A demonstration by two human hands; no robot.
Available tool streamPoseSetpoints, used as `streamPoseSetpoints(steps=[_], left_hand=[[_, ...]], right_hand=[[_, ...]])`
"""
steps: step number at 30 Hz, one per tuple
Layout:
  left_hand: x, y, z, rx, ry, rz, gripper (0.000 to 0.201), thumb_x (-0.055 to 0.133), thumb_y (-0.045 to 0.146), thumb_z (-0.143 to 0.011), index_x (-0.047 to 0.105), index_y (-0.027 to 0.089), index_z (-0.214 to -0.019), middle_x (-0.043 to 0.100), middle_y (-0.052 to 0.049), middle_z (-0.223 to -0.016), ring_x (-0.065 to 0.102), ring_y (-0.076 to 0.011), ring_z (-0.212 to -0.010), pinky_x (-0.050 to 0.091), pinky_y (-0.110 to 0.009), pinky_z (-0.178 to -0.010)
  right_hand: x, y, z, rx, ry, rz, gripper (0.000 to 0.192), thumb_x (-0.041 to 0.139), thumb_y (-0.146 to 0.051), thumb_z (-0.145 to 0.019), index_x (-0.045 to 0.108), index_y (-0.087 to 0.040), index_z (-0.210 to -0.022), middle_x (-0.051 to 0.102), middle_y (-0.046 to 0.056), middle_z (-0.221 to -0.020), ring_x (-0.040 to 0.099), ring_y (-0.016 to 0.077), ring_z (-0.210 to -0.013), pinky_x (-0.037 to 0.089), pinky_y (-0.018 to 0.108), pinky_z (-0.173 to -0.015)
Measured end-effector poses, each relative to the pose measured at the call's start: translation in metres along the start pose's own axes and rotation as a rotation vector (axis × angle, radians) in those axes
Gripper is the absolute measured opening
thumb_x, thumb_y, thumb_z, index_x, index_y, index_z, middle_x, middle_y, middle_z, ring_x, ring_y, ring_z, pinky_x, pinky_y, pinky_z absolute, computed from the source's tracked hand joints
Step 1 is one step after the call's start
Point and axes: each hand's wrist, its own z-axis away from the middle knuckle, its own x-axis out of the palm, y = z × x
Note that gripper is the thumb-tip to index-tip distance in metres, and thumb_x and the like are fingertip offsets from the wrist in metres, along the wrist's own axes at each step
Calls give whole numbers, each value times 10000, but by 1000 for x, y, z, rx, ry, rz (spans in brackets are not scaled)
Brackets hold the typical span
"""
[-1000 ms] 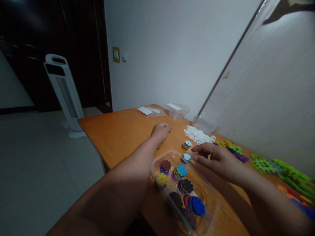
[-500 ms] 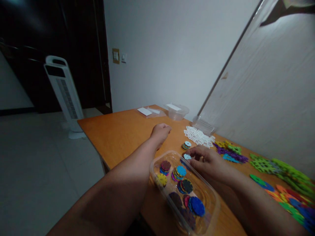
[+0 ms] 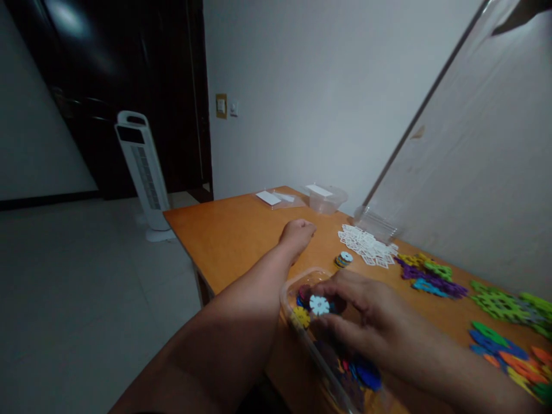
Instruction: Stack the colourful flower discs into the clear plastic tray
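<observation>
Holding one white disc (image 3: 319,305) over one container (image 3: 290,290).

Two hands: left hand (image 3: 298,233), right hand (image 3: 357,313). One table (image 3: 228,236). One clear tray (image 3: 290,292) with stacked discs inside, count hidden by the hand; one white disc (image 3: 319,305) at the fingertips. One disc stack (image 3: 344,259) on the table. One white pile (image 3: 366,246). One tub (image 3: 325,199), one flat lid (image 3: 276,199). One fan (image 3: 142,172). Two wall plates (image 3: 226,106). Coloured pieces (image 3: 431,276) too many to count.
</observation>
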Motion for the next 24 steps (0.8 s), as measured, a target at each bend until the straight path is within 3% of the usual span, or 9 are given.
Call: streamPoseSetpoints(steps=[6, 9, 14, 19, 21, 24], left_hand=[[1, -4, -2, -3, 9, -19, 168, 627, 353, -741, 625, 185, -725, 595, 2, -638, 499, -124, -574, 367, -248, -566], [0, -4, -1, 0, 12, -27, 175, 626, 360, -747, 630, 186, -736, 595, 4, -640, 496, -122, -571, 371, -246, -571], [0, -6, -2, 17, 2, -29, 191, 616, 374, -750, 624, 184, -727, 599, 2, -649, 489, -119, -568, 357, -245, -559], [0, -5, -3, 9, 2, -12, 185, 624, 361, -739, 621, 176, -731, 599, 3, -647, 490, -116, -569, 356, -241, -562], [0, -3, -2, -4, 2, -11, 180, 625, 355, -734, 618, 176, -730, 595, 5, -640, 490, -115, -565, 353, -240, -560], [-1, 1, 1, -8, 1, -15, 167, 623, 343, -727, 612, 176, -718, 584, 10, -625, 484, -114, -560, 346, -241, -553]], right_hand=[[11, -4, -6, -28, -43, -6, 321, 632, -148, -880, 681, -276, -1170, 714, 29, -1028, 651, 197, -948, 504, 307, -840], [1, 5, -3, 9, 44, -23, 247, 594, -209, -924, 687, -260, -1147, 723, 36, -984, 665, 185, -877, 519, 289, -765], [-22, 47, 3, 172, 280, -23, 244, 576, -395, -944, 689, -216, -1065, 742, 55, -930, 685, 218, -843, 528, 341, -756], [-28, 82, 5, 254, 211, 16, 255, 535, -390, -933, 698, -195, -918, 732, 46, -851, 662, 216, -798, 518, 344, -717], [-26, 78, 5, 225, 186, -5, 242, 533, -374, -931, 693, -196, -893, 727, 43, -841, 657, 212, -799, 520, 342, -729], [-25, 50, 5, 170, 170, -28, 237, 517, -365, -944, 690, -211, -894, 714, 41, -822, 649, 203, -773, 513, 324, -697]])
